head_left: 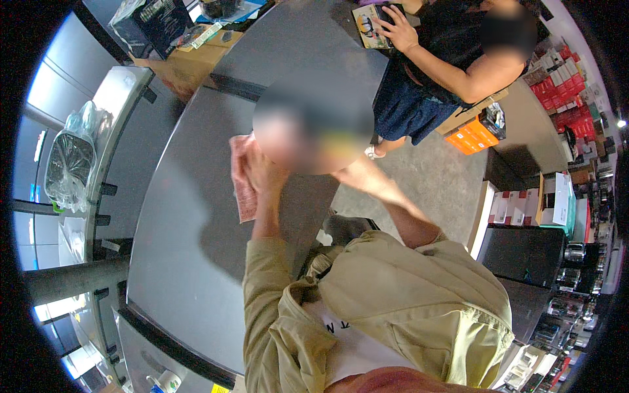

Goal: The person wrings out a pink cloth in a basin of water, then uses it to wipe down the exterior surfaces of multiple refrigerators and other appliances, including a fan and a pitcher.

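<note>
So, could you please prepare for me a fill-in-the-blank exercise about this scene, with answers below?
1. The cloth lies nearer to the person's ____ than to the right hand.
2. The tabletop is ____ in colour.
3. The co-worker appears in the picture's upper ____ part.
4. The co-worker's top is ____.
Missing words: left hand; grey; right; black.

There is room to pass over the grey worktop (173, 275) left of the pink cloth (245, 200) and nearer, while a cardboard box (190, 64) blocks the far left and another person (432, 65) the far right.
</note>
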Available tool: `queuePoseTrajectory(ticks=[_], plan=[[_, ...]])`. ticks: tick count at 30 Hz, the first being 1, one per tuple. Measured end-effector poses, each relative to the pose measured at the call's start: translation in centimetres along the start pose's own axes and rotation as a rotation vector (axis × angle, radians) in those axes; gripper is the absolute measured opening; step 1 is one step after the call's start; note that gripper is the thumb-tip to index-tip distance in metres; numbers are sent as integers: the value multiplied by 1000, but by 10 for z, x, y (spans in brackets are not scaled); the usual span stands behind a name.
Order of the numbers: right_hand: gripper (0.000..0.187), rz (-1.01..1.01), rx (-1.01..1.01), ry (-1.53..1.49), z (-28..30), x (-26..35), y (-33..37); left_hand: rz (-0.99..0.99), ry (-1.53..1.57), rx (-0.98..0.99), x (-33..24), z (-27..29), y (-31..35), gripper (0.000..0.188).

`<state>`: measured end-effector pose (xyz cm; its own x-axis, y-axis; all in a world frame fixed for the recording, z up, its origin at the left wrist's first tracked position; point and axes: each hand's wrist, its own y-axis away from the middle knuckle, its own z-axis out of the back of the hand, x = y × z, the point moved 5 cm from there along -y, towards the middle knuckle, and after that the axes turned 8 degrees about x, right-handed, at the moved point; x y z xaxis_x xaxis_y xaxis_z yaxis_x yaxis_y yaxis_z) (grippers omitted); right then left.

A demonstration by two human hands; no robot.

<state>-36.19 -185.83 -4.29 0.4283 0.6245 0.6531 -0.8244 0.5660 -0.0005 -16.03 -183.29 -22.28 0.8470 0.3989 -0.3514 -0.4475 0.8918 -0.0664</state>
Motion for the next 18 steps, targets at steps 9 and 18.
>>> queuePoseTrajectory(ticks=[9,18], plan=[[28,-151,193,13,-75,-62,17,189,-384,-131,139,16,-49,56],[50,-38,151,-1031,-11,-67,-16,-118,-191,-62,-70,0,-12,54]])
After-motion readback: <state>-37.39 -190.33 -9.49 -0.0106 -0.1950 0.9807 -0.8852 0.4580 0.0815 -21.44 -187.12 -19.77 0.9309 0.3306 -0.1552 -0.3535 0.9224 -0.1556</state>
